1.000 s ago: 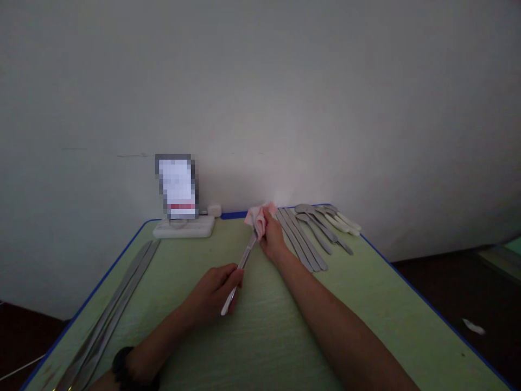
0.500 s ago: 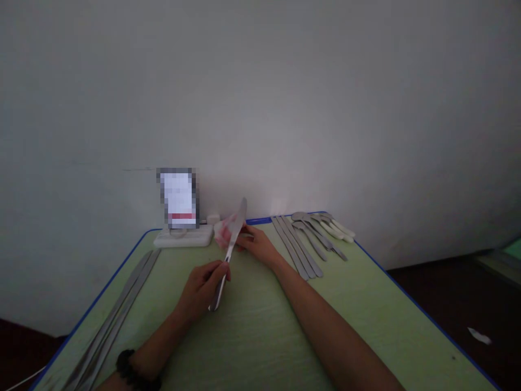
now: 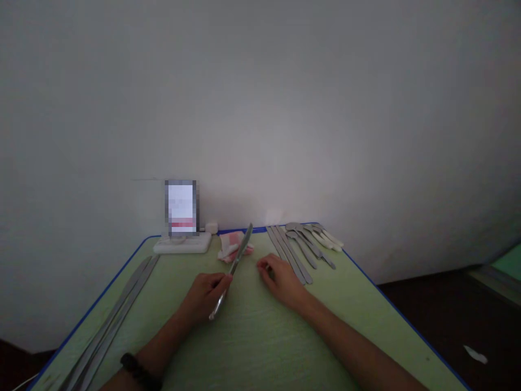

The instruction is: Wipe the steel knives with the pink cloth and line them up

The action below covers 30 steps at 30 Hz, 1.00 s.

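My left hand (image 3: 207, 294) is closed around the handle of a table knife (image 3: 242, 247), whose blade slants up and away to the right. Behind the blade, a crumpled pink-and-white cloth (image 3: 230, 245) lies on the table, partly covered by the knife in my view. To the right of the knife, my right hand (image 3: 283, 277) hovers low or rests on the table with its fingers curled in and nothing visible in them. Close beyond its wrist lie long, flat metal utensils (image 3: 290, 254) in a row.
Long flat metal knives (image 3: 118, 312) lie along the left of the green table (image 3: 248, 347). Spoons and other metal cutlery (image 3: 303, 244) rest at back right, beside white-handled pieces (image 3: 325, 239). A lit phone (image 3: 182, 207) stands on a white base (image 3: 183, 247) against the wall.
My right hand has let go of the pink-and-white cloth and drawn back to the right and nearer. The cloth now lies on the table; the knife stays in my left hand, its blade lower.
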Tool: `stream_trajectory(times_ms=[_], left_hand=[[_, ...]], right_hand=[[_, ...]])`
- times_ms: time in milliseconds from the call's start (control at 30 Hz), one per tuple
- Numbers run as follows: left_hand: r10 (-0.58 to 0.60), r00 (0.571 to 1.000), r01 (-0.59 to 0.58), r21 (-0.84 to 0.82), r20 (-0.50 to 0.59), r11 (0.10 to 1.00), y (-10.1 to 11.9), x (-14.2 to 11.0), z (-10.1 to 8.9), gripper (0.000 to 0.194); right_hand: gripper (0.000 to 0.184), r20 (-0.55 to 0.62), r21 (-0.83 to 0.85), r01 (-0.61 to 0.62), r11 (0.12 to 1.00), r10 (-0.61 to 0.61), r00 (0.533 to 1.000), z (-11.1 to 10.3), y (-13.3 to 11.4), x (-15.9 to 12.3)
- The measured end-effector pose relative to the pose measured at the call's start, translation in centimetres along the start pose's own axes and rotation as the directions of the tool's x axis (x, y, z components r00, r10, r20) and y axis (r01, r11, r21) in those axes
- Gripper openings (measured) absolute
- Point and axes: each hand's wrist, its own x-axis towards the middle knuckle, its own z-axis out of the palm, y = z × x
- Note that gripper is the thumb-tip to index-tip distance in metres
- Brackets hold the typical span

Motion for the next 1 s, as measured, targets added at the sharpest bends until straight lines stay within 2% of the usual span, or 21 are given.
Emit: stream_trajectory(times_ms=[67, 200, 300, 500, 600, 700, 800, 900, 1000], left_hand=[[0.016, 1.000, -0.019, 0.115, 0.024, 0.993, 0.6, 0.1, 0.7, 0.044], [-0.035, 0.999, 0.029, 0.328, 0.012, 0.944, 3.0, 1.2, 3.0, 0.043], [-0.071, 0.997, 0.054, 0.418, 0.025, 0.907, 4.8, 2.8, 4.8, 0.044], [-0.078, 0.997, 0.062, 0.462, 0.015, 0.885, 6.4, 5.3, 7.0, 0.044], [-0.019, 1.000, 0.005, 0.517, 0.023, 0.856, 6.1, 5.9, 7.3, 0.038], [0.090, 0.994, -0.034, 0.580, -0.069, 0.814, 4.8, 6.7, 7.1, 0.025], [0.214, 0.972, -0.134, 0.523, -0.095, 0.842, 2.9, 7.7, 6.7, 0.023], [0.282, 0.958, -0.223, 0.492, -0.049, 0.842, 1.4, 8.2, 6.2, 0.034], [0.256, 0.965, -0.252, 0.492, 0.061, 0.833, 1.1, 8.1, 6.0, 0.045]], right_hand=[[0.019, -0.001, -0.157, 0.103, 0.982, -0.105, 0.995, -2.2, 0.9, -1.3], [0.020, -0.076, -0.350, 0.123, 0.928, -0.159, 0.984, -5.3, 3.2, -2.3], [0.020, -0.114, -0.357, 0.116, 0.927, -0.166, 0.979, -5.8, 4.0, -2.4], [0.019, -0.037, -0.325, 0.109, 0.939, -0.127, 0.991, -5.2, 3.8, -2.6], [0.020, -0.030, -0.317, 0.086, 0.944, -0.100, 0.994, -5.0, 4.1, -2.7], [0.021, -0.029, -0.319, 0.058, 0.946, -0.071, 0.997, -4.9, 4.5, -2.8], [0.024, -0.031, -0.326, 0.031, 0.945, -0.043, 0.999, -4.8, 4.6, -2.8], [0.031, -0.010, -0.336, 0.006, 0.942, -0.010, 1.000, -4.7, 4.5, -2.9], [0.039, 0.047, -0.353, -0.004, 0.936, 0.022, 0.999, -4.6, 4.3, -2.9]])
